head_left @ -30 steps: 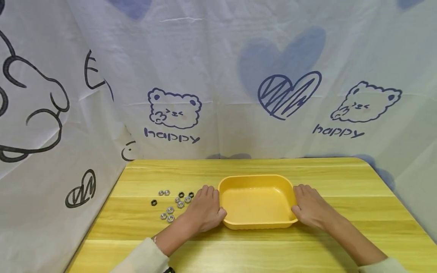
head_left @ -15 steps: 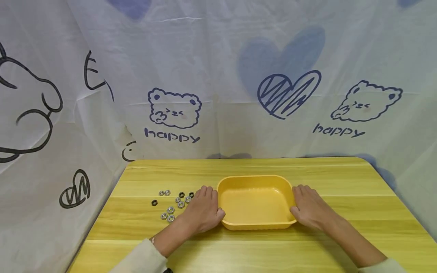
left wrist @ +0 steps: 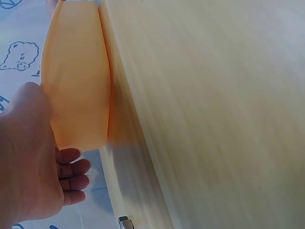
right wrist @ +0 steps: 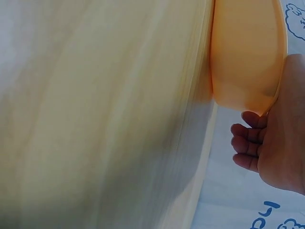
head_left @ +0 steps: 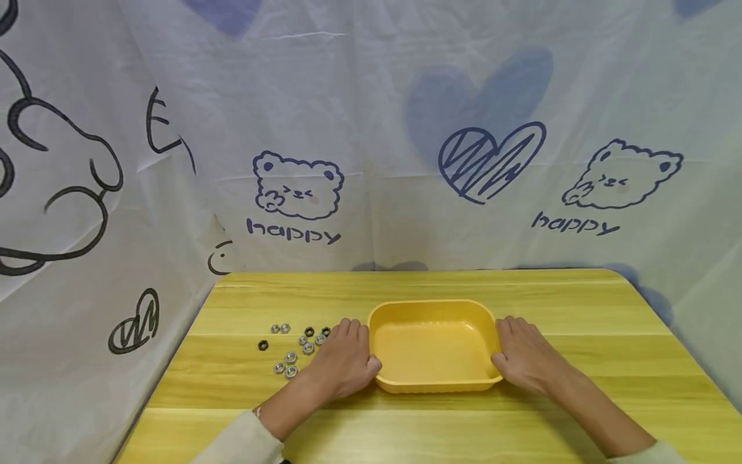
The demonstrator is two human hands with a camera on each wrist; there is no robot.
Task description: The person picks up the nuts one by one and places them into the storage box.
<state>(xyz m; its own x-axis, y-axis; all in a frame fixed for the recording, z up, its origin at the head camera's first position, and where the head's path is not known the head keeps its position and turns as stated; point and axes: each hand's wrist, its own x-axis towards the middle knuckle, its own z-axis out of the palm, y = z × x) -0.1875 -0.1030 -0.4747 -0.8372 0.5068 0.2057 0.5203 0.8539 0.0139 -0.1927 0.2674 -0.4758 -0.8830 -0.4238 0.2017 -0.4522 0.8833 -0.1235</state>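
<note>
A shallow yellow plastic basin (head_left: 435, 388) with rounded corners sits on the wooden table, with nothing inside it. My left hand (head_left: 346, 361) grips its left end, thumb over the rim and fingers curled below it. At the opposite end, my right hand (head_left: 529, 356) holds the rim the same way. Both wrist views show the curled fingertips (left wrist: 75, 182) under the basin's edge, and the basin's outer wall (right wrist: 248, 52) close over the tabletop. Several hex nuts (head_left: 291, 357), silver and black, lie loose just left of my left hand.
The light wooden table (head_left: 440, 432) spans the front, its far edge against a white cloth backdrop (head_left: 394, 219) printed with bears and hearts. Another cloth side (head_left: 69, 361) borders the table on the left.
The basin has shifted very slightly left and nearer together with both hands. Both grips look the same, and the nuts keep their places.
</note>
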